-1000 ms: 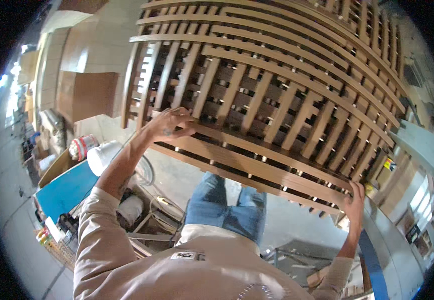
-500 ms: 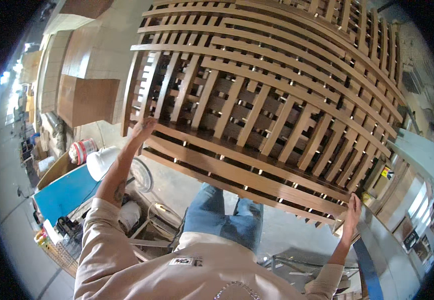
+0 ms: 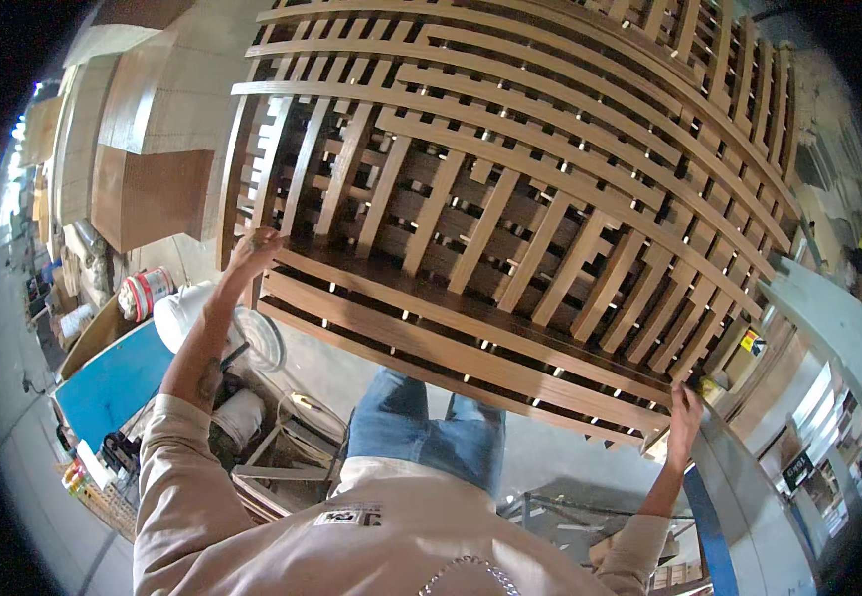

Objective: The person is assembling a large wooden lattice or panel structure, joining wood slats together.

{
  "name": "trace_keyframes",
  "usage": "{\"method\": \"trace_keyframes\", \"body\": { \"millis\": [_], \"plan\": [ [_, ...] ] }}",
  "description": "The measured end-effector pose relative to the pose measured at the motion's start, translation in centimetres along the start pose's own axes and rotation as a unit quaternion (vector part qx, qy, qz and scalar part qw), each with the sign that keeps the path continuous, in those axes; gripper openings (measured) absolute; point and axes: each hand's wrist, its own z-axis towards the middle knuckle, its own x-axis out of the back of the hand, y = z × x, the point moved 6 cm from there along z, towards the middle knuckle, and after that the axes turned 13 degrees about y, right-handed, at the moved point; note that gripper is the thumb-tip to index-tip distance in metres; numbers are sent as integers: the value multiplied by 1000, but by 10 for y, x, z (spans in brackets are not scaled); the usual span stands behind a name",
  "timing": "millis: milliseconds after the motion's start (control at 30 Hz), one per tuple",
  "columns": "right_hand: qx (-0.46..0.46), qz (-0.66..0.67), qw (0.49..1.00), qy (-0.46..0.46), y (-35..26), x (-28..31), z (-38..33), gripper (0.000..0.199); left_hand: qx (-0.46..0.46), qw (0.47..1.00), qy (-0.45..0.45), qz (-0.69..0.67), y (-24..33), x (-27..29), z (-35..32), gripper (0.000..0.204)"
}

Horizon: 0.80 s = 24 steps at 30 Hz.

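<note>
A large stack of brown wooden slats, laid crosswise in layers, rises in front of me. Along its near side runs a long wooden slat. My left hand is closed around the slat's left end, fingers over the top edge. At the right end my right hand grips the same slat, its fingers curled up over the corner. Both arms are spread wide. Below that slat lie further planks with small light spacers between them. The undersides of both grips are hidden.
Brown boxes stand at the left, with a white bucket, a red-and-white pail and a blue panel nearer. Metal frames lie by my legs. A pale grey beam runs along the right.
The stack and both hands sit a little further left in the picture, as do the surroundings. Both hands keep their places at the slat's ends.
</note>
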Motion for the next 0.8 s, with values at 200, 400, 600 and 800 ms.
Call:
{"method": "trace_keyframes", "body": {
  "millis": [200, 400, 600, 800],
  "plan": [
    [104, -79, 989, 72, -2, 2, 63, 45, -67, 994, 85, 27, 87, 18, 29, 50],
    [22, -128, 925, 358, -16, 61, 202, 74, -31, 972, -12, -232, 236, -58, 71, 74],
    [-122, 160, 957, 208, -24, 35, 254, 63, -33, 989, 81, -122, 244, -72, 98, 48],
    [-92, 362, 915, 152, -3, 57, 239, 42, -4, 989, 121, -88, 256, -50, 52, 45]
  ]
}}
